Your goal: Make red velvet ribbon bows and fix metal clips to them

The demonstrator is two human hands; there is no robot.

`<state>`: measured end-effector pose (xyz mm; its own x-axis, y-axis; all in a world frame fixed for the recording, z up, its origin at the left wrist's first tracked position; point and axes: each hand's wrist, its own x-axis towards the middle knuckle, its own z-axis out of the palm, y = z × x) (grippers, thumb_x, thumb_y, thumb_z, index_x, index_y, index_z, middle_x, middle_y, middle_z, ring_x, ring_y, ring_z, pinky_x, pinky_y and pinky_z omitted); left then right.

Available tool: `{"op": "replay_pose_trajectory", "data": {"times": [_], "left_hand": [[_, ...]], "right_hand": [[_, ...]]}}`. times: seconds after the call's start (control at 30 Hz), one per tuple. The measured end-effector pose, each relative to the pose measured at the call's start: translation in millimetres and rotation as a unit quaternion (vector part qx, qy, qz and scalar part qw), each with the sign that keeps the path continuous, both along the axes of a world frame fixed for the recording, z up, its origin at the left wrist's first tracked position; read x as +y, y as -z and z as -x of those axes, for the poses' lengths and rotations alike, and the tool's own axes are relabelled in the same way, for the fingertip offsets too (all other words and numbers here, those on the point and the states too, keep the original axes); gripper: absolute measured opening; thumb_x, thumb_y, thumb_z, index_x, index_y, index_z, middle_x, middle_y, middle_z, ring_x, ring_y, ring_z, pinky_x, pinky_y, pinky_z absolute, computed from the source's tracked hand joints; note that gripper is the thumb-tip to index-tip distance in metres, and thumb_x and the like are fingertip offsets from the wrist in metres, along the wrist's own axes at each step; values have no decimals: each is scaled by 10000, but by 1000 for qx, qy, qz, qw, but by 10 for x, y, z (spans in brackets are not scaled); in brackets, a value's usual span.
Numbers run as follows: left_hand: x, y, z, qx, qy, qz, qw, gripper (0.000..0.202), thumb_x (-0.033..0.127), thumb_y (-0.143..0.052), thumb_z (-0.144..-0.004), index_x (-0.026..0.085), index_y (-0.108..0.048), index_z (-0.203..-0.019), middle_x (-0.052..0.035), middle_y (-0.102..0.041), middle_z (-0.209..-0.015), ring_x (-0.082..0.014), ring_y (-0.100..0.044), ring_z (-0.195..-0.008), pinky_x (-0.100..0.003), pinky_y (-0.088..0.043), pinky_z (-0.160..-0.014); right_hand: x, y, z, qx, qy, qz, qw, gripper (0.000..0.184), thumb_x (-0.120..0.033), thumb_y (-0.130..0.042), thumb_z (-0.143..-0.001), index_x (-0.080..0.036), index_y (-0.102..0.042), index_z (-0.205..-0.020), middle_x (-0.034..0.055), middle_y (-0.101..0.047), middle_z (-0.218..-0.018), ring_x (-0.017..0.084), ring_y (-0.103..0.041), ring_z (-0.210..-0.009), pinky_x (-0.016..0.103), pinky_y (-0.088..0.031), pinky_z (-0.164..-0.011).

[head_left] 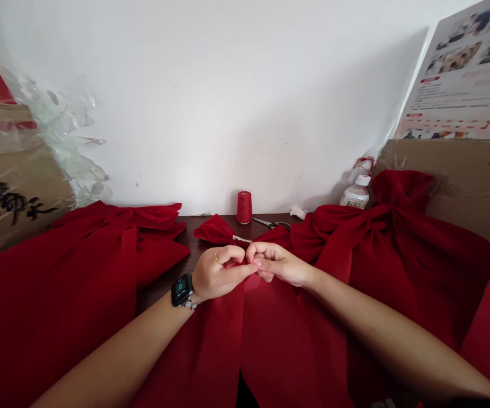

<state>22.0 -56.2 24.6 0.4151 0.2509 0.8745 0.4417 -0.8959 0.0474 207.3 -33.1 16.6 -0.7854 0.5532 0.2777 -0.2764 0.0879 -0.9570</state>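
Dark wooden table (189,246), far edge | red thread cone (244,207) upright | scissors (270,222) lying just right | white-capped plastic bottle (357,194) further right | lettered cardboard (11,192) left, crumpled plastic sheet (66,147) | printed poster (453,73) right, white wall (228,102) behind

One camera, worn on the person's head, looks forward and down across the bench (189,238) toward the red thread cone (244,207). The left hand (217,275) and right hand (281,265) lie nearer the lens than the cone. The white wall (245,102) stands just behind the cone.
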Motion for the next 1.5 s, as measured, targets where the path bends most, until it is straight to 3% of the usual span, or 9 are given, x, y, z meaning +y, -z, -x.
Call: {"op": "replay_pose_trajectory", "data": {"times": [0.2,0.5,0.77,0.93,1.23,1.5], "left_hand": [[3,4,8,11,-23,15,1000,143,240,-588,-856,214,-677,-748,58,-430,-518,-64,-399,-437,-195,-345,-416],[16,-12,27,29,-19,-32,999,145,215,-612,-843,203,-650,-703,66,-387,-513,-61,-368,-439,-199,-314,-427],[34,-55,36,69,-3,-166,984,85,132,-601,-827,204,-628,-789,24,-544,-715,-54,-457,-509,-186,-392,-481],[28,-45,30,90,-6,-160,983,63,133,-599,-827,190,-623,-818,8,-574,-722,-61,-467,-490,-201,-388,-460],[81,23,48,108,17,-136,985,103,125,-624,-814,188,-641,-894,-60,-704,-911,-119,-678,-684,-206,-529,-583],[75,31,65,120,16,-105,987,128,132,-615,-812,211,-704,-857,-67,-754,-889,-156,-713,-672,-236,-575,-611]], "right_hand": [[-43,-20,17,-18,18,12,1000,316,-453,-593,-864,-168,-463,-827,-89,-358,-556,45,-264,-477,182,-226,-461],[-37,-16,36,1,44,9,999,329,-472,-587,-863,-174,-453,-826,-88,-344,-556,50,-254,-475,193,-216,-463],[-40,-12,40,4,59,6,998,328,-468,-586,-865,-170,-455,-828,-84,-355,-572,47,-268,-475,193,-216,-456],[-48,-20,57,-6,87,-4,996,320,-463,-572,-876,-167,-454,-845,-82,-372,-584,45,-286,-476,188,-224,-451],[-46,-15,71,-34,101,-25,994,329,-469,-567,-874,-156,-471,-839,-78,-397,-585,40,-314,-469,181,-236,-444],[-40,-15,72,-39,101,-20,994,340,-478,-582,-859,-158,-469,-841,-76,-405,-592,37,-313,-469,174,-235,-436]]}}
